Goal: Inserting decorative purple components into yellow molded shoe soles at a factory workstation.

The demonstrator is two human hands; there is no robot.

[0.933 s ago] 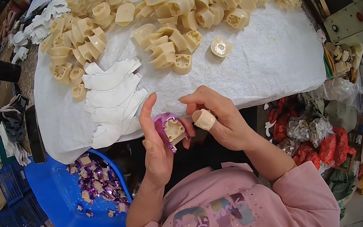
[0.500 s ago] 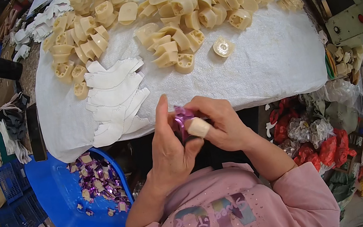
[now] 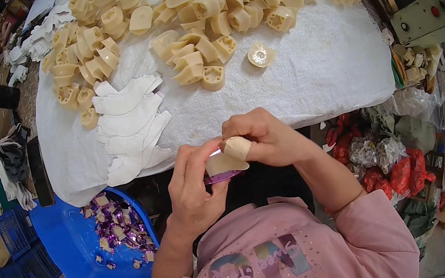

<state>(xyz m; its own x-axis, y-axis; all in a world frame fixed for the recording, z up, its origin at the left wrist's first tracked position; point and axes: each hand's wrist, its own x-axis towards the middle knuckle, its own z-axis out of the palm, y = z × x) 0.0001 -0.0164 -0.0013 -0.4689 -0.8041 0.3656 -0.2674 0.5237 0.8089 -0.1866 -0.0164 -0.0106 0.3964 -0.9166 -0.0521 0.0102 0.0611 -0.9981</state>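
Over the near edge of the table, my hands meet on a small shoe heel (image 3: 222, 165), beige on its visible side with shiny purple covering along its lower rim. My left hand (image 3: 190, 176) grips it between thumb and fingers. On the other side, my right hand (image 3: 269, 138) is closed with its fingertips pinched at the heel's upper edge; they partly hide it. A beige finger cover (image 3: 237, 148) wraps my right thumb. Beyond lie overlapping white cut pieces (image 3: 127, 119) and one loose heel (image 3: 261, 55), its pale hollowed face up.
Many bare beige heels (image 3: 203, 52) are heaped across the far part of the white-sheeted table (image 3: 306, 79). A blue basin (image 3: 77, 252) at lower left contains purple-covered heels (image 3: 122, 224). Red plastic bags (image 3: 408, 173) and clear bags crowd the right side, below a pale machine box (image 3: 428, 22).
The heel has turned, so more of its beige side shows and the purple sits lower. Both hands have shifted, and my raised left thumb or finger has come down onto it.
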